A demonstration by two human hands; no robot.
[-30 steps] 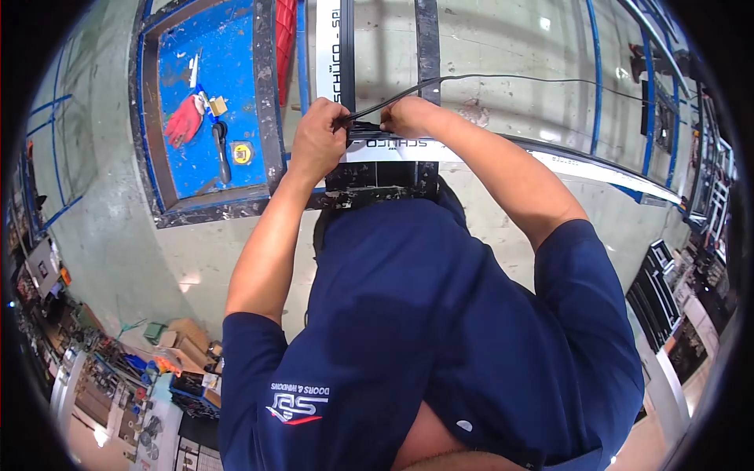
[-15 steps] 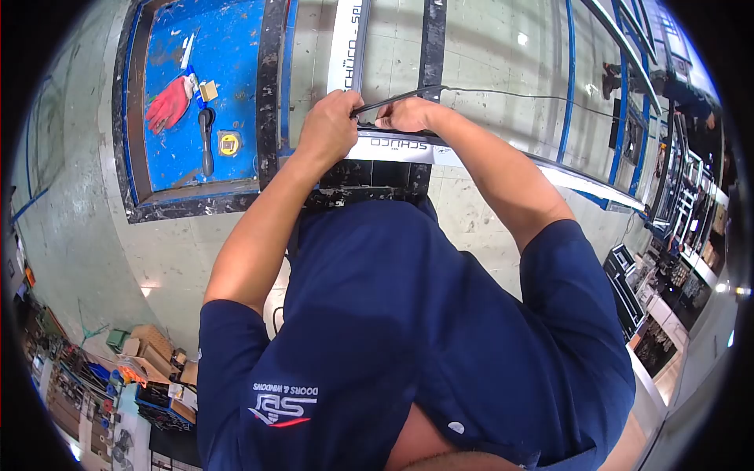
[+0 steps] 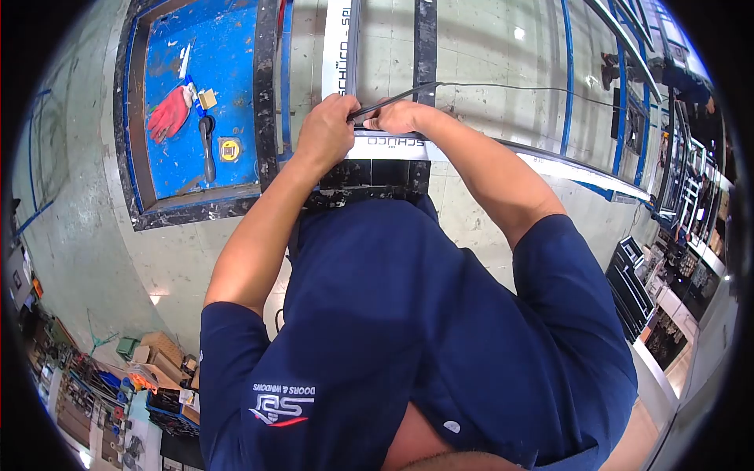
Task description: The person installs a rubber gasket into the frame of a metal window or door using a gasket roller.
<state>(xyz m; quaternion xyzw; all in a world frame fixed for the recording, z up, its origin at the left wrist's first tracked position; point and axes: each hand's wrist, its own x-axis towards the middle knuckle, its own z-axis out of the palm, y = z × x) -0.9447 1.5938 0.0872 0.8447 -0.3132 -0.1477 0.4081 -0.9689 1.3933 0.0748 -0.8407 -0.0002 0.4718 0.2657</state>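
A long thin black rubber gasket strip [image 3: 503, 85] runs from the right into the corner of a window or door frame. The frame's near profile [image 3: 463, 155] is wrapped in white printed film, and a second film-covered profile [image 3: 338, 55] runs away from me. At their corner my left hand [image 3: 326, 129] is closed with the strip's end part between thumb and fingers. Just to its right, my right hand [image 3: 397, 117] is bent down over the near profile's inner edge, fingers pressed together. Its fingertips are partly hidden, and I cannot make out what they hold.
A blue-topped bench [image 3: 236, 71] at left carries red gloves [image 3: 169, 114], a black-handled tool [image 3: 208, 149], a yellow tape measure [image 3: 229, 149] and a small tan block [image 3: 206, 99]. Blue racks [image 3: 567, 78] stand right. Another person's legs [image 3: 667, 74] show at far right.
The view has shifted slightly. Both hands stay at the frame corner, with the right hand a little closer to the left. The gasket strip sags a little differently.
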